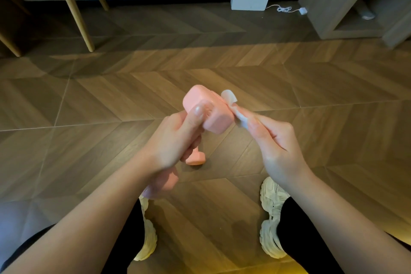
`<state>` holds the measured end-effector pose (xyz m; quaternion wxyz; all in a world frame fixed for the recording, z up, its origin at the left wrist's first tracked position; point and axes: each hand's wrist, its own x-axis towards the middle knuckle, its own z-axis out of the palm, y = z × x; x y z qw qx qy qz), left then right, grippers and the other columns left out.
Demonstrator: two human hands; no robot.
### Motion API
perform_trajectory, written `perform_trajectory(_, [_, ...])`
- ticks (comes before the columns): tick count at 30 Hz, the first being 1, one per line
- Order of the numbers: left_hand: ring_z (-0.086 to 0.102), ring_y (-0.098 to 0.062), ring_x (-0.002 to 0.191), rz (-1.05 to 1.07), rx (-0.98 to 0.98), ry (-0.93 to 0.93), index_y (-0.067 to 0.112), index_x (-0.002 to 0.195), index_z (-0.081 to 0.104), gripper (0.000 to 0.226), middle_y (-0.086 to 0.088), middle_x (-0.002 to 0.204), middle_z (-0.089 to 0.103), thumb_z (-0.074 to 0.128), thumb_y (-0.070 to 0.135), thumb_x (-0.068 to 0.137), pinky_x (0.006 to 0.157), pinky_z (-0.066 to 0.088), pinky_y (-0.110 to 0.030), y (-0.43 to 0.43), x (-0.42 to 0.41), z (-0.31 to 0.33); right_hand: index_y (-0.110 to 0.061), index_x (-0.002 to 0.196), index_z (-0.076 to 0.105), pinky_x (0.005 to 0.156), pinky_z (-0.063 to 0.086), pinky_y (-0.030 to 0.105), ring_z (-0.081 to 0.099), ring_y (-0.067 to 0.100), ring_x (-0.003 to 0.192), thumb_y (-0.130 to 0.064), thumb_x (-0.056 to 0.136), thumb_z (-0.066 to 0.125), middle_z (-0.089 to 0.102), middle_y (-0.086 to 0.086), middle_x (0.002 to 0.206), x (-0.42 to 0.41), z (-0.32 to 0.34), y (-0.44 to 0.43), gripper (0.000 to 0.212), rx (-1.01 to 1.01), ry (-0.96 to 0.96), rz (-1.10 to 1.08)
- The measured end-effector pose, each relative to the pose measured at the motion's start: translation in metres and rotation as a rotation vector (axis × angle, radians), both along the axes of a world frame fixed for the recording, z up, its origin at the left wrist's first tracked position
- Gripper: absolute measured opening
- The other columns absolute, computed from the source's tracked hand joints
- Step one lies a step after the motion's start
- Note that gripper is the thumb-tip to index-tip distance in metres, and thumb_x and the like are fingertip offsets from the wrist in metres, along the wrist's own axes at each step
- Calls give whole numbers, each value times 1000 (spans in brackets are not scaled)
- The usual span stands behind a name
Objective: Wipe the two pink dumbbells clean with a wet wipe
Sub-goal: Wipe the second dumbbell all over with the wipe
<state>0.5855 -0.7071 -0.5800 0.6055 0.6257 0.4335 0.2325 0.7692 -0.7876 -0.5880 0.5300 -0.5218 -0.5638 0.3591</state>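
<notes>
Left hand (175, 140) grips the handle of a pink dumbbell (206, 111), held tilted above the wood floor (311, 87). Right hand (273, 140) pinches a white wet wipe (229, 97) against the right side of the dumbbell's upper head. A second pink dumbbell (195, 159) rests on the floor below, partly hidden by the left hand, ahead of the white sneakers (271, 218).

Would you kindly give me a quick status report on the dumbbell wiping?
Left hand grips pink dumbbell. Right hand pinches wet wipe against its upper head. Pink piece below left hand, partly hidden. Nothing in the way.
</notes>
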Motion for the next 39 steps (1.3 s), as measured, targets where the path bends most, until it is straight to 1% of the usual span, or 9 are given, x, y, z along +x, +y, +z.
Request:
perform_trajectory(7, [34,-13,46,-80,-22,85,25,59,48,67,10,51,40,37,89,72,45,30,-27,-2,2,-4,-5,132,55,118,34,37,51,18,136,-13,103,38,59,5,139,-13,4,7,35,105,-74,56])
perform_trajectory(12, [36,-7,41,-205,41,35,17,63,48,66,8,48,43,40,82,75,43,32,-19,-11,6,-3,-27,125,62,112,39,29,58,5,126,-14,104,40,65,-20,126,-6,5,16,33,-19,-56,-1])
perform_trajectory(16, [34,-13,44,-144,3,24,21,62,46,78,9,51,42,42,99,60,44,30,-24,-6,1,-3,-15,122,69,96,51,47,67,27,108,-18,103,42,74,11,113,2,0,7,33,-71,-86,-51])
perform_trajectory(20, [29,-15,48,-48,-74,9,5,69,42,98,-2,59,36,40,102,57,44,26,-24,2,-1,-5,-12,132,55,111,42,33,58,7,126,-13,104,42,63,-13,130,0,-1,-2,31,75,-153,-30])
perform_trajectory(24, [31,-13,47,-92,-91,47,15,69,44,84,1,58,37,39,98,63,44,27,-24,0,0,-8,-2,134,52,114,38,36,53,17,134,-11,103,40,58,3,139,-10,-1,2,34,178,-177,30])
perform_trajectory(26, [34,-13,45,-154,-67,70,16,70,48,74,6,53,40,39,90,70,44,29,-25,-3,3,-8,-9,136,53,112,40,32,53,13,133,-14,104,42,58,1,139,-11,1,9,34,105,-190,40])
perform_trajectory(31, [45,-6,41,-325,52,193,13,74,56,71,11,50,51,40,83,72,43,37,-19,3,0,-2,-39,130,60,95,45,18,58,1,122,-50,90,58,67,-19,125,5,7,13,41,-305,21,203])
perform_trajectory(35, [50,-8,44,-466,66,297,10,77,64,74,8,54,57,47,81,71,44,40,-19,13,-7,-3,-38,123,65,83,48,14,65,1,107,-39,72,82,71,-14,113,11,5,15,53,-483,37,338])
perform_trajectory(39, [55,-7,46,-552,88,449,9,71,64,85,7,56,63,38,89,70,52,42,-15,19,-12,-12,-29,112,73,79,52,22,69,10,100,-39,62,82,75,-3,106,-2,-12,10,52,-691,244,291])
